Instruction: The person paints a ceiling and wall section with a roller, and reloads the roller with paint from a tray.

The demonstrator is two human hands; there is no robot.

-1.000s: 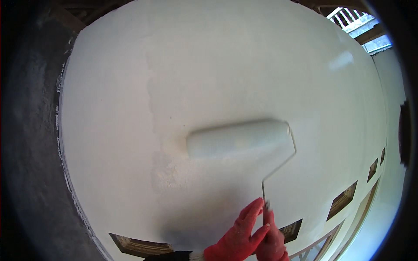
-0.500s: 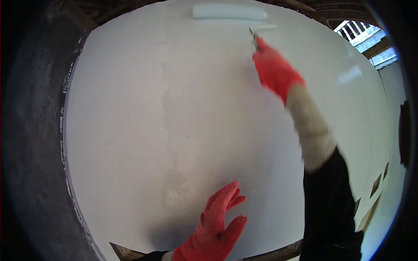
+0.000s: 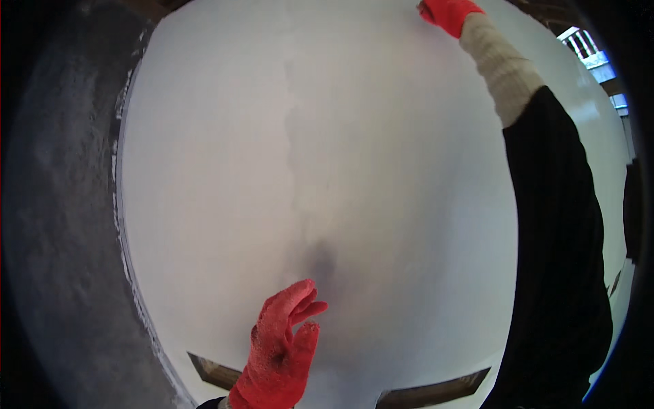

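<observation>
In a red glove, my right hand [image 3: 451,15] is raised to the upper edge of the view, its arm stretched up. Its fingers are closed round the handle of a paint roller, whose roller head lies outside the picture now. Low in the middle, my left hand [image 3: 276,347], also red-gloved, hangs in front of the wall with slightly bent fingers apart from the thumb. It holds nothing. The pale wall surface [image 3: 381,170] fills most of the view, with a faint uneven vertical band of different tone left of centre.
A dark grey concrete surface [image 3: 61,204] runs down the left, with rough white smears along its border. Two brown rectangular openings [image 3: 436,392] interrupt the white surface low down. Dark beams and a bright railing [image 3: 579,42] show at the upper right.
My right hand has moved higher, and the white roller head has left the top of the view. My left hand now appears further left. The view has shifted somewhat.
</observation>
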